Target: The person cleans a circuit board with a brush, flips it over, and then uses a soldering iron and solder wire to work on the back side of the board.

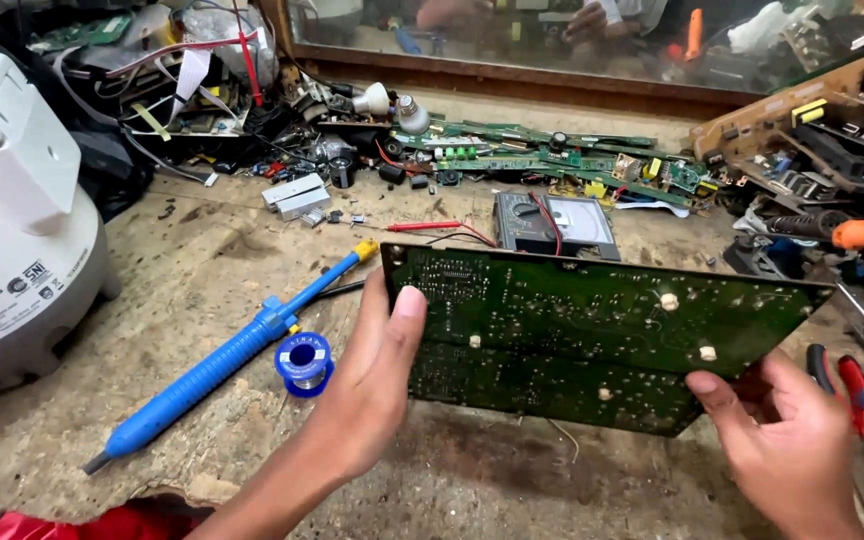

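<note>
The green circuit board (pixel 592 335) spans sideways between both hands, solder side up, left hand (pixel 377 385) gripping its near-left edge, right hand (pixel 792 440) gripping its lower-right corner above the worktop (pixel 202 250).

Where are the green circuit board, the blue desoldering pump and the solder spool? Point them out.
green circuit board (pixel 572 325), head view, middle of solder side.
blue desoldering pump (pixel 217 362), head view, barrel.
solder spool (pixel 304 362), head view, top flange.

Left hand (pixel 372 385) and right hand (pixel 792 445) hold a green circuit board (pixel 592 335) (solder side up) over the workbench (pixel 212 260).
</note>
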